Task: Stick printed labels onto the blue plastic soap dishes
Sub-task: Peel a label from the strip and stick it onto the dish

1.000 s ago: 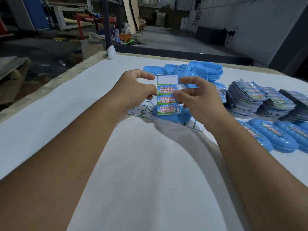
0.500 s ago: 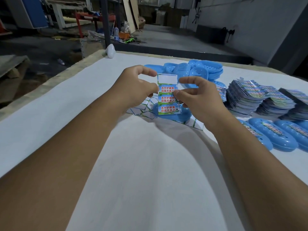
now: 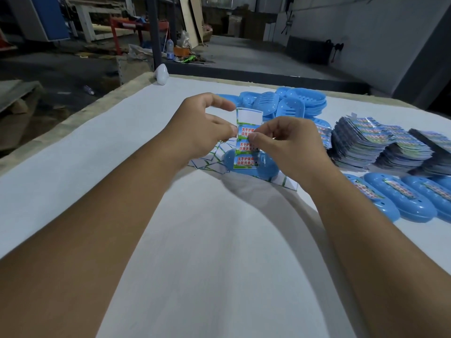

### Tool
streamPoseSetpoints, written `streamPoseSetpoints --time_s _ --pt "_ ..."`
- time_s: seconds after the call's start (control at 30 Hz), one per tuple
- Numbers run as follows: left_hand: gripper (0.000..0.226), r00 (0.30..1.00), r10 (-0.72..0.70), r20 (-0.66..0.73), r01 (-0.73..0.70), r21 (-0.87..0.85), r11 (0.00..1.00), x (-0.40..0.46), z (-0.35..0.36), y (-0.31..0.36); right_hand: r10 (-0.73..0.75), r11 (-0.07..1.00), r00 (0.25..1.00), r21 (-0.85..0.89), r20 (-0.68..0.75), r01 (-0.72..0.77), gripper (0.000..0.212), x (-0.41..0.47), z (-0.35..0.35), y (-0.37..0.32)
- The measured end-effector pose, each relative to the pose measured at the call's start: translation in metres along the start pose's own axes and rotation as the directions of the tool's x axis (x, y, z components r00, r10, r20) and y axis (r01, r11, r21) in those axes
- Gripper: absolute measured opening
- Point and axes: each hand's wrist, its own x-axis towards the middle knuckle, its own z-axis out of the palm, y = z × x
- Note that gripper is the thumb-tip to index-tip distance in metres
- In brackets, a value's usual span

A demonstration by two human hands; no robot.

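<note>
A dim workshop lies behind a white-covered counter [image 3: 73, 152]. Both hands hold one label strip [image 3: 247, 140] upright above a blue soap dish [image 3: 253, 167]: the left hand [image 3: 207, 128] pinches its left edge in a narrow grip, and the right hand [image 3: 290, 145] pinches a label on it. The strip looks thin, light and floppy, so edges are the place to hold; the peeled sticker will likely cling to fingers. It shows three printed labels and one blank space. Labelled dishes [image 3: 400, 198] lie right, at least four; unlabelled dishes [image 3: 292, 103] are piled behind, too overlapped to count.
</note>
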Motion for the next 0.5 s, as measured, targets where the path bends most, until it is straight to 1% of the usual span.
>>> streamPoseSetpoints --time_s 0.1,0.2,0.4,0.5 --pt "0.03 0.999 0.038 0.024 -0.039 0.007 0.999 -0.002 0.003 -0.001 -0.025 0.998 0.999 0.051 0.048 0.023 0.009 -0.004 0.002 -0.003" --pt "0.026 0.998 0.06 0.024 -0.061 0.016 0.998 -0.004 0.006 0.0 -0.048 0.997 0.996 0.067 0.073 0.043 0.008 -0.007 0.003 -0.005" --pt "0.029 0.994 0.109 0.016 -0.11 0.062 0.992 -0.005 0.011 0.0 -0.05 0.999 0.997 -0.014 0.052 0.051 0.016 -0.009 0.005 -0.01" --pt "0.032 0.993 0.118 0.006 -0.118 0.097 0.988 -0.005 0.013 0.0 -0.036 0.999 0.998 -0.011 0.045 0.036 0.018 -0.011 0.005 -0.012"
